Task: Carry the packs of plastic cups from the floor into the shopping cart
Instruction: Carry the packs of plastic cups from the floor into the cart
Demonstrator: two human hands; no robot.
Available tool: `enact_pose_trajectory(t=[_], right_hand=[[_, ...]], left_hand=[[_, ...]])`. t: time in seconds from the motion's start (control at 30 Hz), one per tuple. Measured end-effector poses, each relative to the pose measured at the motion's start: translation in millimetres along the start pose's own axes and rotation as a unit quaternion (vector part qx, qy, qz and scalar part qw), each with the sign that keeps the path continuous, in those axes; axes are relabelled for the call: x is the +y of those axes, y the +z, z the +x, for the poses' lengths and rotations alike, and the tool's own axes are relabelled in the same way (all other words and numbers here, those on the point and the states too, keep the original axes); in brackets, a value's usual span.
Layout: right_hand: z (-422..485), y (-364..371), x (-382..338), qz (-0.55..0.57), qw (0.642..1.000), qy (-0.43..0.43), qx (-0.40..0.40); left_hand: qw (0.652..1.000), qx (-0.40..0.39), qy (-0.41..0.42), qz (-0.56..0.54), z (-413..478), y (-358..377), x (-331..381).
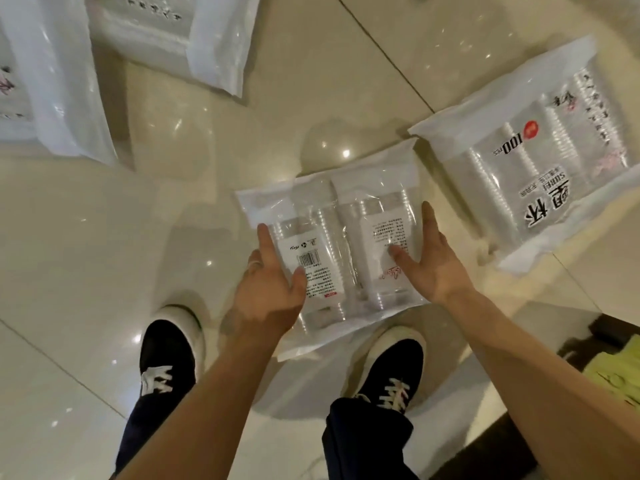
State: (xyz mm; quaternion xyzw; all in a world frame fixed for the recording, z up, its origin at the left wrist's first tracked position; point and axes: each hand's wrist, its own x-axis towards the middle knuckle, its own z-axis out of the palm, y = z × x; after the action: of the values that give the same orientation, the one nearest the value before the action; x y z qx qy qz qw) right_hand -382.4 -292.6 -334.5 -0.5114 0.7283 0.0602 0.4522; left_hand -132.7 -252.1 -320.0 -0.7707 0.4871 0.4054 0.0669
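Observation:
A clear pack of plastic cups (341, 237), its back label and barcode facing up, lies just in front of my shoes. My left hand (268, 289) holds its left edge, thumb on top over the label and forefinger straight along the side. My right hand (431, 268) holds the right edge the same way, thumb pressed on the film. The other fingers are hidden under the pack. I cannot tell whether the pack is off the floor. A second pack (533, 157) printed "100 pcs" lies on the floor to the right. No shopping cart is in view.
Two more white-edged packs lie at the top left (65, 84) and top middle (162, 32). The floor is glossy beige tile (86, 244). My dark shoes (166, 362) stand below the pack. A dark object with yellow-green material (614, 372) sits at the right edge.

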Motion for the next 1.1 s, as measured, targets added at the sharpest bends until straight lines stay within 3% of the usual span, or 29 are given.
enact_pose_trajectory(t=[0.2,0.37,0.87,1.1], right_hand=[[-20,-16,-15,0.044,0.999,-0.006,0.008],[-65,-78,-60,0.082,0.995,-0.021,0.059],[-344,-435,-313,0.178,0.946,-0.104,0.250],[-482,-527,-427,0.144,0.921,-0.219,0.288]], left_hand=[[0.998,0.030,0.050,-0.017,-9,-26,16],[0.995,0.063,0.071,-0.017,-34,-103,63],[0.937,0.241,0.235,-0.093,-257,-517,269],[0.928,0.286,0.205,-0.122,-394,-669,286]])
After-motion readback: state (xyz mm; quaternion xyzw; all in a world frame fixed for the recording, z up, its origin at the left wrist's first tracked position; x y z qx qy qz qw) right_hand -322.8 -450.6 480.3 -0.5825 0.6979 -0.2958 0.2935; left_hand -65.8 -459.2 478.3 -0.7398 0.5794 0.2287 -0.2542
